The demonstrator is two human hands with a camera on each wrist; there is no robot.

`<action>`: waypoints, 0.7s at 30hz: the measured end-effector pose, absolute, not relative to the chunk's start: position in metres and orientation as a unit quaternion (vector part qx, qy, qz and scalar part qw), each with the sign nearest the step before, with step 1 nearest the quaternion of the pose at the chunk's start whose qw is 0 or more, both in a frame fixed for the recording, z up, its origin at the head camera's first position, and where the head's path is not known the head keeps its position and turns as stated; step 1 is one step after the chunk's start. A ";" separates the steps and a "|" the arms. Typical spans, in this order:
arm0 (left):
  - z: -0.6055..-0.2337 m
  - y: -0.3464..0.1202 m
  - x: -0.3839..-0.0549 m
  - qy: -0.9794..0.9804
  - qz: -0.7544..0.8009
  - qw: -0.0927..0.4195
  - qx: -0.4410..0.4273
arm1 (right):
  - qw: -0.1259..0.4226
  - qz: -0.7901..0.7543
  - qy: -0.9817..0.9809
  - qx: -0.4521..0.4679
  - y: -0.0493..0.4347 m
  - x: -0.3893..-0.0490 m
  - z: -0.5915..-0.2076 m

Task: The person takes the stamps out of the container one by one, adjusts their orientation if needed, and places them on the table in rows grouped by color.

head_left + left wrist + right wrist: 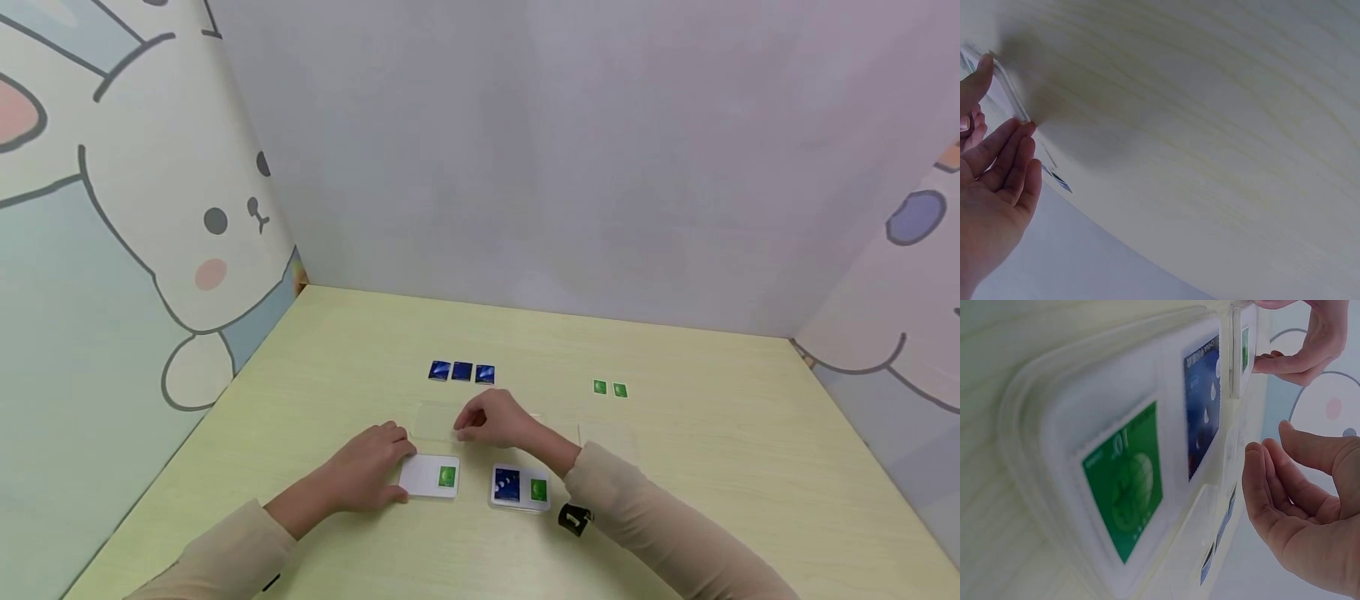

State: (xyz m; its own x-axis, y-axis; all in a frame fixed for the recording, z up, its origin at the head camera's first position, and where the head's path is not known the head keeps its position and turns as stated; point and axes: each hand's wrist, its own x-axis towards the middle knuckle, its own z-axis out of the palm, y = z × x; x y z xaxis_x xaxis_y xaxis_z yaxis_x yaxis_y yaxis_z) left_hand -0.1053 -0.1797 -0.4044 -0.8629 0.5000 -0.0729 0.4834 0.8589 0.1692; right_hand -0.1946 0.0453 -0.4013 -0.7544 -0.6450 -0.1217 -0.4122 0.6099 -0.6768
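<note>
My left hand (367, 467) grips a white card in a clear case (420, 476), thumb along the near side and fingers at the far side. A green stamp (447, 476) lies on that card's right part. My right hand (495, 418) is over a flat clear plastic cover (432, 421) behind the card, fingers loosely bent. In the right wrist view a gap shows between its thumb and fingertips, with nothing visible there. Nearer me, a second white card (1175, 394) in a clear case bears a dark blue moon-phase stamp (1202, 403) and a green stamp (1129, 481).
Three dark blue stamps (462, 372) lie in a row toward the back. Farther right are two small green stamps (600, 387). Another faint clear sheet (607, 437) lies beyond my right forearm. A black tag marked 1 (575, 519) is beside the right sleeve. Walls enclose the table.
</note>
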 end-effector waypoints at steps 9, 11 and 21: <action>-0.406 -0.180 -0.107 0.961 0.075 0.056 0.258 | 0.184 -0.317 0.877 -0.309 0.044 -0.193 -0.404; -0.406 -0.181 -0.107 0.961 0.076 0.056 0.259 | 0.190 -0.319 0.877 -0.305 0.044 -0.193 -0.405; -0.405 -0.181 -0.106 0.961 0.074 0.056 0.259 | 0.198 -0.321 0.872 -0.311 0.042 -0.188 -0.407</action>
